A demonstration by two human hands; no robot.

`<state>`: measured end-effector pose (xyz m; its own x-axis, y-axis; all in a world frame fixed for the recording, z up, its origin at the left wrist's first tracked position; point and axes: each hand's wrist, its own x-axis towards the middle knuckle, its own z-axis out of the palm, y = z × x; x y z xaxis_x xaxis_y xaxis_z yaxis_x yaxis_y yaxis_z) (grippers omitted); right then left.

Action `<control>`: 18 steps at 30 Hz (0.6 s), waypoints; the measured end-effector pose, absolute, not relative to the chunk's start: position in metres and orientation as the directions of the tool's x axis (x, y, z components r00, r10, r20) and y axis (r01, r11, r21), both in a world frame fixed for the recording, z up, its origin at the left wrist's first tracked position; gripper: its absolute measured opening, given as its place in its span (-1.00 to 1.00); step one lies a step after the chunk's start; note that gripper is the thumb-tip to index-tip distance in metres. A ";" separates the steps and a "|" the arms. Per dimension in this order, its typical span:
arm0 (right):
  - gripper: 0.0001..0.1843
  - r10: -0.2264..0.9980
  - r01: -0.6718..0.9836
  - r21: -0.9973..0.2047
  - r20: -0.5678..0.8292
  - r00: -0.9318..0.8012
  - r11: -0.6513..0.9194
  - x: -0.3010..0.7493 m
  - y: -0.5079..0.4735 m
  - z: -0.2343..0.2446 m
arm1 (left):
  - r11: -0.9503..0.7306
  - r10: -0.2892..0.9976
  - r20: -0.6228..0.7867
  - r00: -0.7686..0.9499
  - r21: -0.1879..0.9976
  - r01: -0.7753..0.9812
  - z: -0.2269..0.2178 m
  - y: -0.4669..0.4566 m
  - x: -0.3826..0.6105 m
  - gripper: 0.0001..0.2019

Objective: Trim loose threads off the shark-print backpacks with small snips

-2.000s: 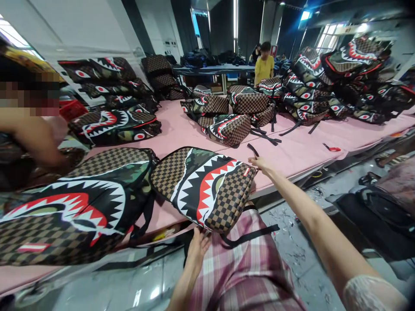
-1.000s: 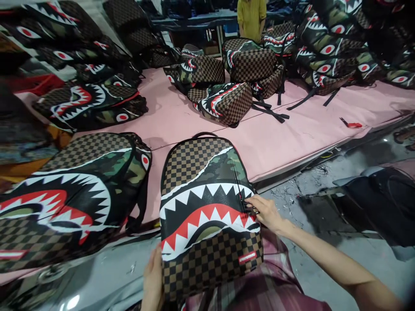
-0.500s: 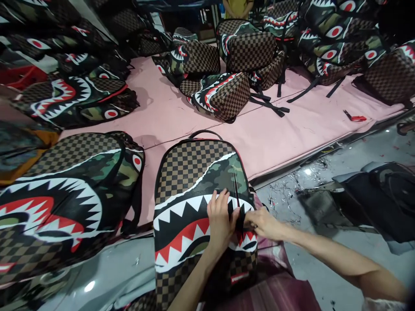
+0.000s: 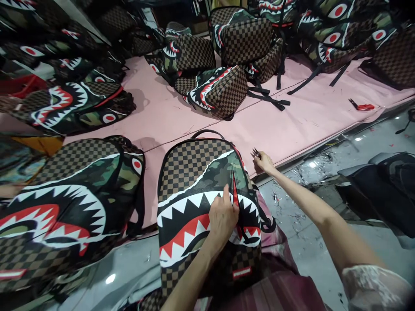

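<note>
A backpack (image 4: 194,166) with brown-and-black checks, camouflage and a printed shark mouth stands in front of me, leaning at the pink table. My left hand (image 4: 223,214) is on its front, one finger stretched upward and the others curled at the edge of a slit pocket (image 4: 235,190). Red lining shows in the gaping slit. Off to the right, at the table edge, my right hand (image 4: 264,162) grips small dark thread snips (image 4: 256,153), points toward the upper left. What the curled left fingers pinch is partly hidden.
A similar backpack (image 4: 74,172) lies at left. More backpacks (image 4: 223,90) are piled across the pink table (image 4: 155,103). Red-handled snips (image 4: 362,105) lie at the right table edge. Thread scraps litter the floor (image 4: 292,194), with dark bag pieces (image 4: 382,185) farther right.
My right hand has moved from the pocket up and right to the table edge, where snips now show in it. My left fingers have curled, and the pocket slit gapes wider, showing red.
</note>
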<state>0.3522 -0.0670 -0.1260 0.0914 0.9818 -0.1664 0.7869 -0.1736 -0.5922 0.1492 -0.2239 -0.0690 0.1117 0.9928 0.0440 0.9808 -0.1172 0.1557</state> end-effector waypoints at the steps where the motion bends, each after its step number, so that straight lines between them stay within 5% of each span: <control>1: -0.59 0.984 0.789 -0.594 -0.155 0.084 -0.160 0.350 -0.059 -0.125 | -0.097 0.995 0.020 0.095 0.129 0.987 -0.070 -0.224 0.150 -0.45; 4: -0.52 0.999 0.801 -0.598 0.034 -0.004 0.023 0.338 -0.066 -0.110 | -0.092 0.995 -0.028 0.098 0.154 0.984 -0.073 -0.223 0.149 -0.45; 6: -0.63 0.938 0.740 -0.579 0.257 -0.232 0.342 0.327 -0.095 -0.096 | -0.119 0.992 -0.018 0.128 0.266 0.957 -0.071 -0.222 0.146 -0.44; 9: -0.76 0.583 0.403 -0.446 0.408 -0.703 0.799 0.317 -0.155 -0.087 | -0.134 0.991 0.036 0.132 0.442 0.887 -0.061 -0.225 0.142 -0.46; 11: -0.73 0.469 0.333 -0.367 0.388 -0.794 0.869 0.315 -0.187 -0.090 | -0.140 0.990 0.048 0.134 0.515 0.846 -0.051 -0.230 0.137 -0.49; 18: -0.67 0.456 0.343 -0.365 0.293 -0.840 0.866 0.305 -0.190 -0.082 | -0.072 0.992 0.127 -0.002 0.574 0.816 -0.028 -0.254 0.123 -0.57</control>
<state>0.3045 -0.1903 -0.0815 -0.8403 0.4560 0.2931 0.3426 0.8658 -0.3647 0.1235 -0.2543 -0.0282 -0.0018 0.9919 0.1268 0.8157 -0.0719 0.5740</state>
